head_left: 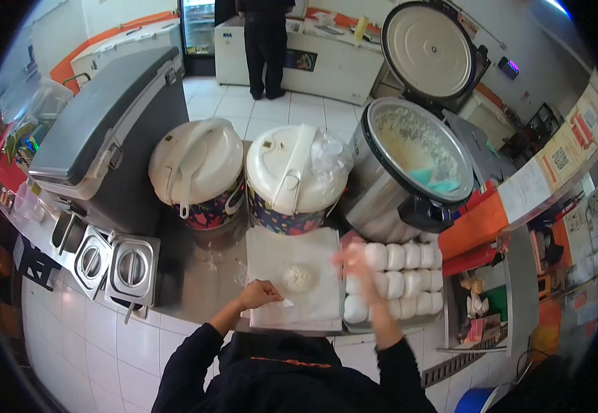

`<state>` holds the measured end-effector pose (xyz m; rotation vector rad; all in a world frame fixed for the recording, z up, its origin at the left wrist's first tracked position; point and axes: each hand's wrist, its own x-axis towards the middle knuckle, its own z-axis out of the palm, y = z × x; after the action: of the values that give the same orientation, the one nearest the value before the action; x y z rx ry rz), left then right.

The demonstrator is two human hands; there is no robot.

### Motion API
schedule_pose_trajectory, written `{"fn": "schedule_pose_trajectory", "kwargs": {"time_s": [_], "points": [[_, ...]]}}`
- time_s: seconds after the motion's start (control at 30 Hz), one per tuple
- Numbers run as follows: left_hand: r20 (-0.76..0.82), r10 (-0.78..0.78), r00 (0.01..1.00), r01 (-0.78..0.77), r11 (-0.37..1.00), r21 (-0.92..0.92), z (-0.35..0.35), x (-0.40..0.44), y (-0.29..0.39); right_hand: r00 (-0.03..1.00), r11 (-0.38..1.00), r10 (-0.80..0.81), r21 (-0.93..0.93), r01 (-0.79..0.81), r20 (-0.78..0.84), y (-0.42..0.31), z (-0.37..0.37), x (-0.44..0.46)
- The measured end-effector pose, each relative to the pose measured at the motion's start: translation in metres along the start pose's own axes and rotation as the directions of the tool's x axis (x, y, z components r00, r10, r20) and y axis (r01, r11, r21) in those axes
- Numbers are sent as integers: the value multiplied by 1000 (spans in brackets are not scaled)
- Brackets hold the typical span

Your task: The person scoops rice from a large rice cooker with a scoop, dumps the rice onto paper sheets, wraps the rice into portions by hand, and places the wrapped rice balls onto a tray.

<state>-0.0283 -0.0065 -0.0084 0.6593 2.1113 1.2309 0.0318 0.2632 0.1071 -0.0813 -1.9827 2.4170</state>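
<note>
On white paper sheets (323, 251) lies a round, flat mound of pale rice-like food (300, 278). My left hand (260, 294) is closed at the mound's lower left, its fingertips pinching a small white piece at the paper. My right hand (356, 263) is smeared by motion over the paper's right edge, beside the white wrapped bundles (395, 256); what it holds, if anything, cannot be made out. Those bundles stand in rows on a tray. Behind them an open steel cooker (416, 148) shows pale rice on its inner wall and a turquoise item inside.
Two lidded patterned pots (196, 162) (295, 168) stand behind the paper. A grey cooler (106, 131) and lidded steel containers (132, 268) are at the left. An orange holder (474, 224) stands at the right. A person (265, 48) stands by a white freezer (326, 65).
</note>
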Motion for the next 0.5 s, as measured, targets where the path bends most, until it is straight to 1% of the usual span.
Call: {"fn": "schedule_pose_trajectory", "kwargs": {"time_s": [0.03, 0.07, 0.1, 0.13, 0.17, 0.2, 0.23, 0.27, 0.3, 0.33, 0.37, 0.4, 0.43, 0.47, 0.5], "points": [[25, -67, 997, 67, 998, -7, -5, 4, 3, 991, 844, -101, -519, 132, 86, 24, 26, -17], [54, -137, 989, 138, 990, -12, -9, 6, 6, 968, 429, -145, -869, 246, 203, 42, 42, -31], [46, -133, 990, 134, 991, -7, -12, 7, 12, 967, 290, -209, -935, 203, 145, 52, 49, -38], [38, -167, 985, 165, 985, 51, -12, 5, 19, 956, 149, -276, -979, 140, 95, 60, 51, -44], [29, -200, 979, 196, 975, 108, -10, 3, 29, 956, 148, -278, -979, 143, 97, 78, 42, -49], [29, -199, 980, 195, 975, 107, -6, -7, 45, 959, 106, -279, -992, 73, 41, 99, 27, -49], [-96, 80, 992, -36, 919, 393, 1, -24, 64, 960, 67, -280, -998, 1, -18, 111, 17, -50], [-126, 374, 919, -203, 723, 661, 7, -35, 71, 961, 69, -275, -998, -1, -21, 114, 14, -53], [-122, 368, 922, -202, 724, 660, 13, -40, 65, 949, 82, -315, -997, -1, -28, 114, 13, -54], [-92, 416, 905, -213, 629, 748, 20, -45, 53, 935, 95, -354, -995, -1, -34, 113, 14, -56], [-56, 460, 886, -220, 524, 823, 25, -47, 42, 936, 98, -349, -995, -2, -37, 112, 18, -59], [-52, 457, 888, -221, 524, 822, 26, -47, 30, 941, 164, -332, -986, -5, -60, 106, 27, -63], [-47, 412, 910, -195, 526, 828, 25, -45, 18, 946, 228, -314, -974, -10, -83, 104, 33, -65], [-43, 365, 930, -168, 527, 833, 24, -46, 8, 946, 229, -311, -973, -14, -87, 105, 36, -66], [-42, 362, 931, -169, 529, 831, 20, -48, 8, 934, 219, -343, -975, -27, -103, 107, 38, -68]]}}
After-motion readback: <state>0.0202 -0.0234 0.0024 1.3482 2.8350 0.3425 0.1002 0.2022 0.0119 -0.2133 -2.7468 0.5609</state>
